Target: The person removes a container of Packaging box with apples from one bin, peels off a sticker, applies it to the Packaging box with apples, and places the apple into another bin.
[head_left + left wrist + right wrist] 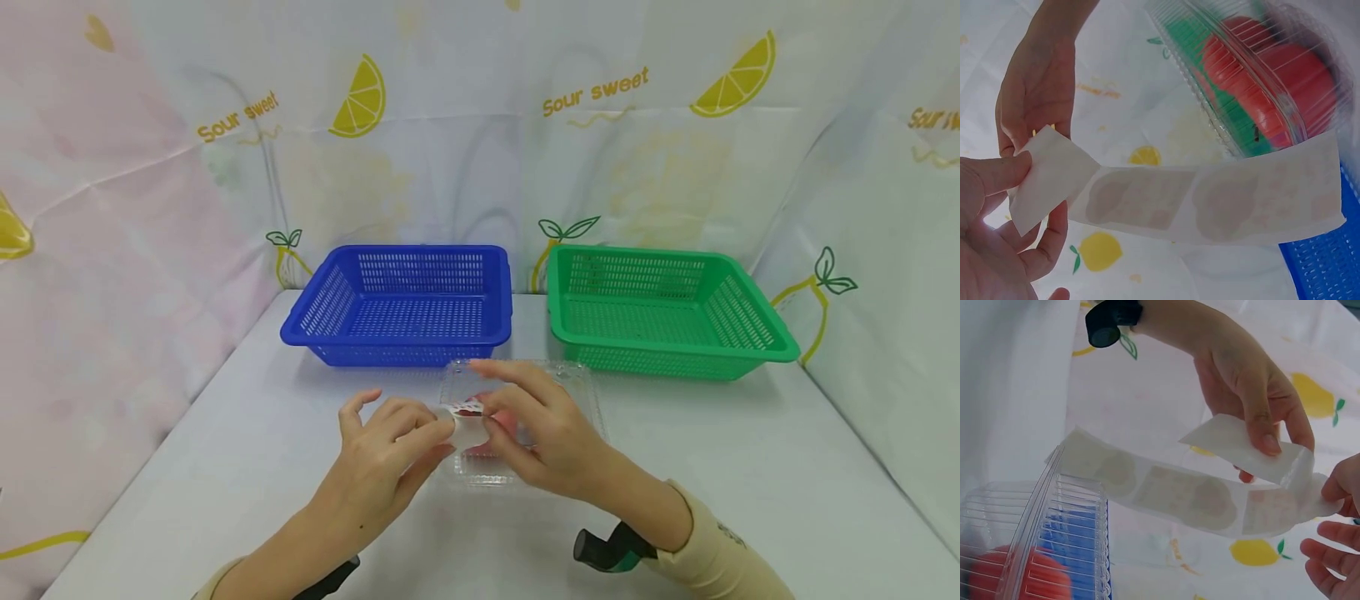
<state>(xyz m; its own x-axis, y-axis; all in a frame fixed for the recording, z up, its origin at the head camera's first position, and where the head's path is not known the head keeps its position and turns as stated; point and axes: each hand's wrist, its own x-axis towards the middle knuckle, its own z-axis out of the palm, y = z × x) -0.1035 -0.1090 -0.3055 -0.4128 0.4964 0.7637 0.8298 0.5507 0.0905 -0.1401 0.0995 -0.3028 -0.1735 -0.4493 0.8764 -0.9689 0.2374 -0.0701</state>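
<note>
A white strip of stickers stretches out over the clear lidded plastic box, its sticker shapes showing faintly through the backing. My left hand pinches the strip near its folded-over end between thumb and fingers. Opposite it, my right hand pinches the edge of a sticker that lifts off the backing at the fold. In the head view a bit of red and white print shows between the two hands. Inside the box lie red rounded fruits, partly hidden by the hands and the strip.
Behind the box, a blue perforated basket stands on the left and a green one on the right. A lemon-printed cloth hangs at the back and sides of the white table.
</note>
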